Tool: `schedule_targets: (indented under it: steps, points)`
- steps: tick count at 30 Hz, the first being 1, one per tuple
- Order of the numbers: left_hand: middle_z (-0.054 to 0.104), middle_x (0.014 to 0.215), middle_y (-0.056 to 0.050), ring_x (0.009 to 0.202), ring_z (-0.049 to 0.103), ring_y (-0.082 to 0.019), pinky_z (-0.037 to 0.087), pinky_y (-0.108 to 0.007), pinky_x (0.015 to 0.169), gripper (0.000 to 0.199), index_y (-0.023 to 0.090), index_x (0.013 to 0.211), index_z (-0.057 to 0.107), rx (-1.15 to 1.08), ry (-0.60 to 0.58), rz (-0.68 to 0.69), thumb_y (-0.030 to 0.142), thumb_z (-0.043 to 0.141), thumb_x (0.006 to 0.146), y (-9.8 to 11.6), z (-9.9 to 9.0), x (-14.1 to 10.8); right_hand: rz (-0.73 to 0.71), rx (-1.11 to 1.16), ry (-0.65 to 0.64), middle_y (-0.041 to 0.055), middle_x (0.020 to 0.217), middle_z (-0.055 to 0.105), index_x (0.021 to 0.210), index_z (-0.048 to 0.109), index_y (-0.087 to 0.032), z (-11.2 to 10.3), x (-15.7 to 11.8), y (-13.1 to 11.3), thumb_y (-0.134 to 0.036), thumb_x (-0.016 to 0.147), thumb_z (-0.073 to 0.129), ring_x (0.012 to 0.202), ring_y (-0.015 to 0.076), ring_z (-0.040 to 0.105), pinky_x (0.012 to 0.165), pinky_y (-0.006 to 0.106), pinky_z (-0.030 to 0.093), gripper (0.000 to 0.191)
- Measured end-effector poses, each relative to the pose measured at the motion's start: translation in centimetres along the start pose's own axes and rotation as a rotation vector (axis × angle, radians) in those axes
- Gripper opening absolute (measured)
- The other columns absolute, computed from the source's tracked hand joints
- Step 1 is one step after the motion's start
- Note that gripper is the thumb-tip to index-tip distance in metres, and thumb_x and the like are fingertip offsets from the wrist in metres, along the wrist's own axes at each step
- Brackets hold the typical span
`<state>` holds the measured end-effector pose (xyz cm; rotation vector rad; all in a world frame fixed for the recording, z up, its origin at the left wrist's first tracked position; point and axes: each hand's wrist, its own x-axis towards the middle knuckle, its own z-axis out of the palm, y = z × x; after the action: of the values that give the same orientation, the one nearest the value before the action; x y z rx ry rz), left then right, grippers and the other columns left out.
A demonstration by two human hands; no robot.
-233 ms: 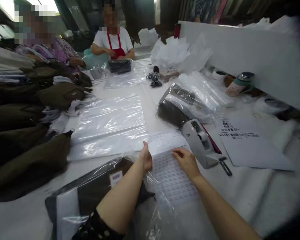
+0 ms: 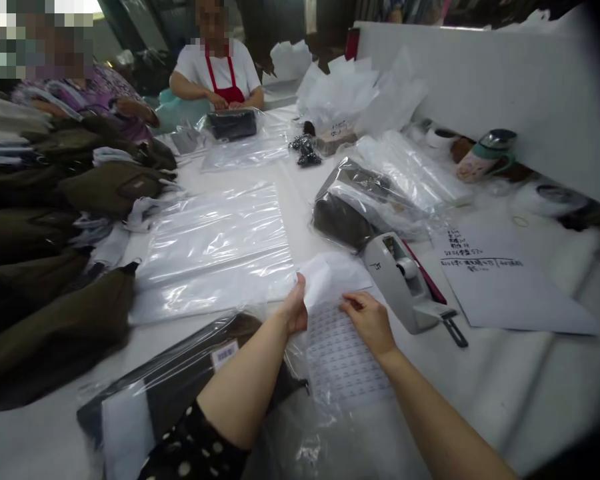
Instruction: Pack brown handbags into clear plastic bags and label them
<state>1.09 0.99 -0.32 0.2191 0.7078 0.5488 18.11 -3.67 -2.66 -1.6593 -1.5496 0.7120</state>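
Note:
My left hand (image 2: pixel 296 305) is closed at the left edge of a printed sheet (image 2: pixel 347 357) with rows of small marks; the sheet's edge is between its fingers. My right hand (image 2: pixel 370 321) pinches at the sheet's upper right part, thumb and forefinger together; what lies between them is too small to tell. A white paper (image 2: pixel 325 275) curls up above the sheet. Below my left forearm lies a dark bag in clear plastic (image 2: pixel 190 380) with a white label (image 2: pixel 225 355). The grey tape dispenser (image 2: pixel 405 287) stands just right of my right hand.
Stacked clear plastic bags (image 2: pixel 220 247) lie left of centre, dark green bags (image 2: pixel 55 313) at the far left. Behind the dispenser are a wrapped bag (image 2: pixel 345 213), a handwritten sheet (image 2: pixel 510 287) and a cup (image 2: pixel 485 157). Two people are across the table (image 2: pixel 290 200).
The white paper above the printed sheet has lifted and curled. Both hands stay in nearly the same place on the sheet. The view has shifted slightly.

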Motion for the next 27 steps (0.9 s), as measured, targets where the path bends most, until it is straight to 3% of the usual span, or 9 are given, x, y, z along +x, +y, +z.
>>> schedule_targets:
  steps: [5, 11, 17, 22, 27]
  points:
    - [0.065, 0.103, -0.019, 0.099, 0.061, -0.031, 0.045, -0.044, 0.089, 0.092, 0.010, 0.122, 0.052, -0.038, -0.078, -0.005, 0.079, 0.013, 0.075, -0.2, 0.1, -0.4, -0.020, -0.044, 0.056, 0.0056, 0.088, 0.065, 0.090, 0.068, -0.019, 0.3, 0.2, -0.2, -0.033, 0.079, 0.062, 0.076, 0.0194, 0.058, 0.074, 0.033, 0.047, 0.019]
    - [0.065, 0.103, -0.018, 0.103, 0.059, -0.030, 0.040, -0.045, 0.096, 0.088, 0.009, 0.126, 0.047, -0.042, -0.148, 0.017, 0.076, 0.016, 0.078, -0.7, 0.0, -0.8, -0.094, -0.065, 0.095, 0.0056, 0.087, 0.065, 0.090, 0.065, -0.020, 0.0, -0.2, -0.4, -0.038, 0.081, 0.060, 0.079, 0.0199, 0.060, 0.076, 0.033, 0.047, 0.021]
    - [0.065, 0.105, -0.019, 0.103, 0.059, -0.030, 0.039, -0.046, 0.096, 0.086, 0.009, 0.124, 0.050, -0.038, -0.138, 0.014, 0.077, 0.022, 0.077, -1.0, 0.3, -1.0, 0.053, -0.027, 0.138, 0.0057, 0.083, 0.066, 0.076, 0.065, -0.019, 0.1, -0.7, -1.0, -0.038, 0.077, 0.064, 0.076, 0.0208, 0.060, 0.075, 0.034, 0.046, 0.019]
    - [0.067, 0.098, -0.017, 0.100, 0.061, -0.029, 0.042, -0.046, 0.094, 0.082, 0.010, 0.121, 0.051, -0.044, -0.112, -0.006, 0.074, 0.022, 0.079, -1.5, 0.4, -0.9, 0.210, 0.060, 0.184, 0.0074, 0.087, 0.068, 0.086, 0.068, -0.017, 0.9, -1.1, -1.7, -0.037, 0.075, 0.064, 0.075, 0.0204, 0.062, 0.075, 0.034, 0.048, 0.023]
    - [0.068, 0.094, -0.019, 0.094, 0.064, -0.028, 0.046, -0.044, 0.090, 0.082, 0.007, 0.119, 0.052, -0.062, -0.113, -0.012, 0.073, 0.024, 0.080, -2.1, 0.5, -1.0, 0.275, 0.115, 0.205, 0.0065, 0.083, 0.069, 0.078, 0.069, -0.018, 1.1, -1.1, -2.4, -0.038, 0.072, 0.065, 0.076, 0.0211, 0.063, 0.075, 0.033, 0.048, 0.021]
